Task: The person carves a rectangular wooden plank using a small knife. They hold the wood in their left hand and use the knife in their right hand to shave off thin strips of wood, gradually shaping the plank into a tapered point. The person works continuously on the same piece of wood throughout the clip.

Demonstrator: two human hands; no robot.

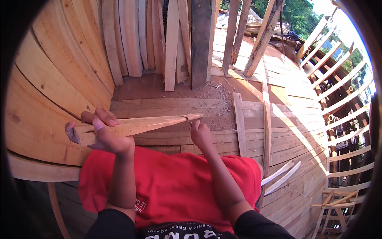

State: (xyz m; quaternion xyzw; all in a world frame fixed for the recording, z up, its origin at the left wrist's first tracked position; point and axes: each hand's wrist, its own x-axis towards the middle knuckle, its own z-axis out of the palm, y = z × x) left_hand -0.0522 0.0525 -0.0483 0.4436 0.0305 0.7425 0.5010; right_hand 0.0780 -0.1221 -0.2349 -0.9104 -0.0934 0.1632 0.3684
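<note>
A long tapered piece of pale wood (151,124) lies across in front of me, its thick end to the left and its narrow tip to the right. My left hand (104,129) is wrapped round the thick end, fingers over the top. Close below the narrow tip, my right hand (201,134) is closed in a fist. A small dark bit shows at its fingers, but what it grips is mostly hidden. A dark curved mark or thin edge crosses the wood near the tip; I cannot tell which.
Upright planks (129,38) lean at the back, beside a curved plank wall (51,83) on the left. Wood shavings (219,97) litter the plank floor (294,139). A loose board (239,123) and pale curved strips (283,178) lie to the right. Wooden ribs (346,133) line the far right.
</note>
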